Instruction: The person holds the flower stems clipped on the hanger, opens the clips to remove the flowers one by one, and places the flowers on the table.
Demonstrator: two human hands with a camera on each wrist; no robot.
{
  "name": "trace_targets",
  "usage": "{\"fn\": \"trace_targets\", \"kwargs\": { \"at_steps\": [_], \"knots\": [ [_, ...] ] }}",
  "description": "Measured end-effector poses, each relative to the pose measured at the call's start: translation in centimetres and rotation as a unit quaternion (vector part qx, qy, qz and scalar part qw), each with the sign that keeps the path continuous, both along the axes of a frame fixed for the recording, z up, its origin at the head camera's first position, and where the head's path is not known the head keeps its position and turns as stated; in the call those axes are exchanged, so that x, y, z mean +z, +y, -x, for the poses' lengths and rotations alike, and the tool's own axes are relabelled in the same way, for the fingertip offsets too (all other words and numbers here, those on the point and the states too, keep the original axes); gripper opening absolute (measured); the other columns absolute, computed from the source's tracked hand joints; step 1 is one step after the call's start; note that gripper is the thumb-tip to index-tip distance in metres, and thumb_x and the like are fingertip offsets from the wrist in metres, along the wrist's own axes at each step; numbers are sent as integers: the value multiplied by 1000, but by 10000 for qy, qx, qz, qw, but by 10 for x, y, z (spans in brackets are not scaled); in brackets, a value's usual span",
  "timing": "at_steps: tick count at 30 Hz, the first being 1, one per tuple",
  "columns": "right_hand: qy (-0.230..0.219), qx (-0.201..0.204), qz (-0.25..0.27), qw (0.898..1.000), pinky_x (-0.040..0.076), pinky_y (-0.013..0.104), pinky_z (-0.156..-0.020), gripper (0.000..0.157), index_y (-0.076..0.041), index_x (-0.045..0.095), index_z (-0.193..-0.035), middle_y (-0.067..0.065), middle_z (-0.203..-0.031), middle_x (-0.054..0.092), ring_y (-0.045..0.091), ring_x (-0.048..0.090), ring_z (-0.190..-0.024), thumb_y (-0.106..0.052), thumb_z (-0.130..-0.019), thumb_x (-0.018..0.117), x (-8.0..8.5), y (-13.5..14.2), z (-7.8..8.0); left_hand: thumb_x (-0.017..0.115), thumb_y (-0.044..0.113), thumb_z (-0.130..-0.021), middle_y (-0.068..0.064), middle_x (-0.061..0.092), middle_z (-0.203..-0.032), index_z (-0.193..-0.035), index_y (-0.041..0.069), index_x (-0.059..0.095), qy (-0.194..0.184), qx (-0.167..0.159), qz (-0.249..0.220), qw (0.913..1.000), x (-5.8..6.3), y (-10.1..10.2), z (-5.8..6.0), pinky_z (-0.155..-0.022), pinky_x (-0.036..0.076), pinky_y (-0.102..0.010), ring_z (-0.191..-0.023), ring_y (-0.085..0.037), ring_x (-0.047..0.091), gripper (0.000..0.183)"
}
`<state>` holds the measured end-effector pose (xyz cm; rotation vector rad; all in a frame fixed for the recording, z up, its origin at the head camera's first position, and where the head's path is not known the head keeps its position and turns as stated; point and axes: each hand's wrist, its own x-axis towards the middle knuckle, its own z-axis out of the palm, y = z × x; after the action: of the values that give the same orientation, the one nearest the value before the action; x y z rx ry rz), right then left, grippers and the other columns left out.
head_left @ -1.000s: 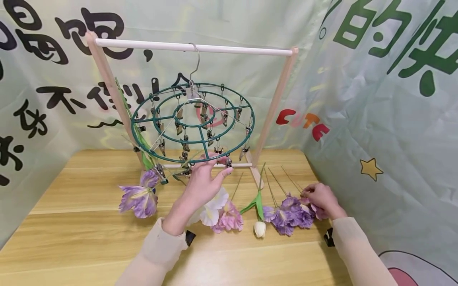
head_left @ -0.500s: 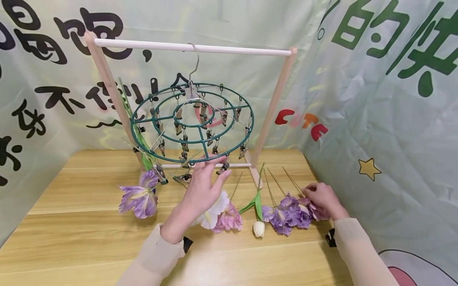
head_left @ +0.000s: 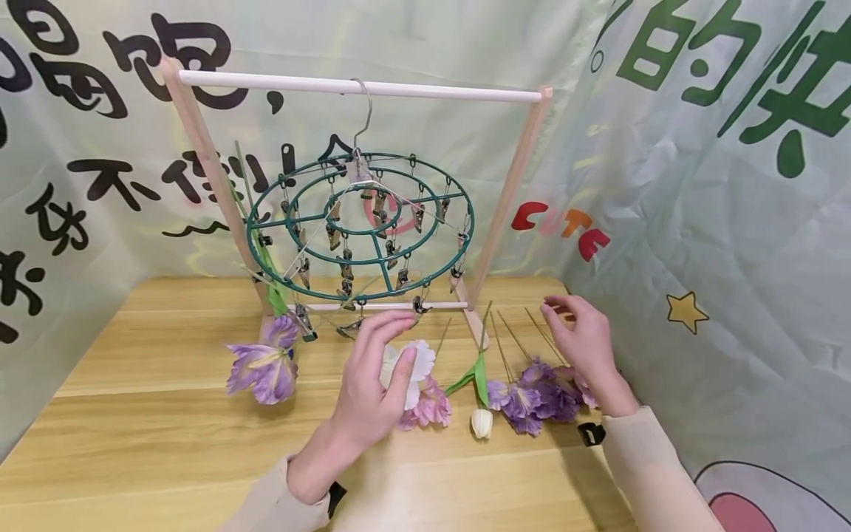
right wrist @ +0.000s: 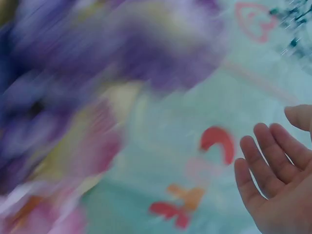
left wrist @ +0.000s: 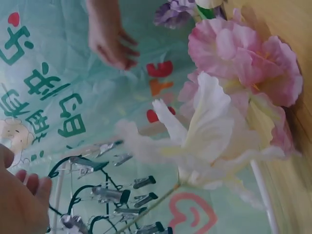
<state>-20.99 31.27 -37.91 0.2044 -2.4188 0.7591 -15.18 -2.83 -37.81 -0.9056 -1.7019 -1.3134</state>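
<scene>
My left hand (head_left: 372,391) is below the front rim of a round green clip hanger (head_left: 382,292), its thumb and fingers apart and holding nothing. Beside that hand is a white artificial flower (left wrist: 209,141); its stem runs toward the hanger's metal clips (left wrist: 109,195), but whether a clip grips it I cannot tell. A purple flower (head_left: 264,367) hangs at the hanger's left side. Over at the right, my right hand (head_left: 588,343) is raised above several purple flowers (head_left: 541,388). Its fingers (right wrist: 278,156) are loosely extended, with nothing in them.
A wooden stand (head_left: 508,199) with a white top bar (head_left: 452,91) carries the hanger by its hook. On the wooden table (head_left: 133,414) lie a pink flower (head_left: 428,405) and a white tulip (head_left: 482,423). Printed cloth (head_left: 744,244) walls the sides and back.
My left hand has drawn down and away from the hanger's front clip. My right hand has lifted off the flowers at the right. The hanger and its purple flower have swayed slightly.
</scene>
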Motion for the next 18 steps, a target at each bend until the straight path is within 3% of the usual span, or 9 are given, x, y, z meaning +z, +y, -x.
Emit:
{"fn": "trace_targets", "kwargs": {
  "at_steps": [5,7,10,14,18],
  "knots": [
    [1161,712,202,9905,52,26,-83,15,0,75,-111,14,-104,75,30,70,-95,-8,-98,72,18,-42,1,53,7,-104,-29,61,-113,-112,-15,61,1130,321,-499,9918,6,-12,-3,-106,49,-32,-107,-37,60,25],
    [1537,1033,195,9825,50,21,-86,16,1,75,-111,15,-104,75,29,70,-96,-6,-97,72,24,-59,0,53,9,-104,-30,60,-105,-106,-17,60,1514,554,-830,9834,9,-19,-1,-102,50,-30,-100,-36,60,26],
    [2034,1523,140,9671,51,23,-93,18,2,74,-112,17,-107,75,31,70,-99,-5,-96,72,34,-85,-2,54,8,-102,-29,57,-97,-99,-19,56,1834,926,-1419,9683,12,-34,6,-97,50,-27,-94,-34,57,28],
    [2666,2086,-15,9410,54,30,-98,20,4,74,-111,19,-109,74,35,69,-101,-8,-96,69,45,-119,-4,52,-5,-95,-25,53,-98,-98,-20,51,1591,1250,-2045,9577,16,-63,17,-91,51,-20,-95,-23,55,16],
    [3040,2555,-283,9173,53,39,-98,21,3,74,-109,19,-111,73,36,68,-104,-13,-99,67,55,-146,-7,49,-12,-91,-23,57,-103,-101,-21,54,957,1691,-1961,9611,19,-102,29,-93,51,-21,-101,-19,55,15]
  ]
}}
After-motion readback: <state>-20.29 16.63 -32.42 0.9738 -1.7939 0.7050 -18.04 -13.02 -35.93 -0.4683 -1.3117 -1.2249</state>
